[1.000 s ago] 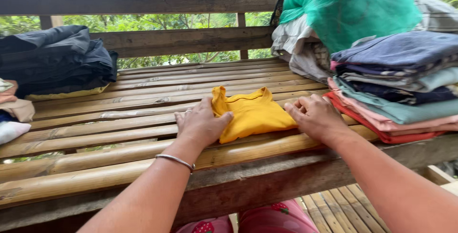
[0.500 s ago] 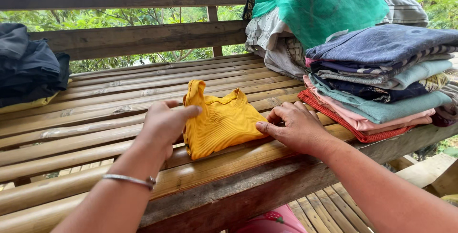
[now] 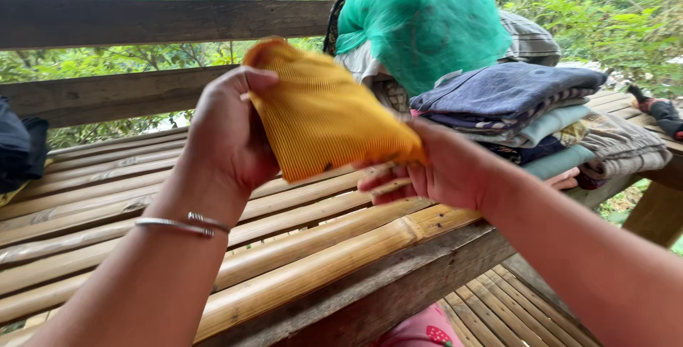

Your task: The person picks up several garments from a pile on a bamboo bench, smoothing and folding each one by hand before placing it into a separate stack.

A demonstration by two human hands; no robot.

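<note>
Two hands raised, left hand [image 3: 228,130] and right hand [image 3: 434,173] gripping folded yellow top [image 3: 324,116]

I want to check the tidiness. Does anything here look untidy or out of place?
Mostly neat. Only the green net cloth stands out: it lies bunched, unfolded, behind the folded stack. Both hands hold the yellow top, folded.

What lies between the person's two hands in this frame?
In the head view, the folded yellow garment spans the gap, lifted off the bamboo platform; the left hand grips one end and the right hand supports the other.
</note>
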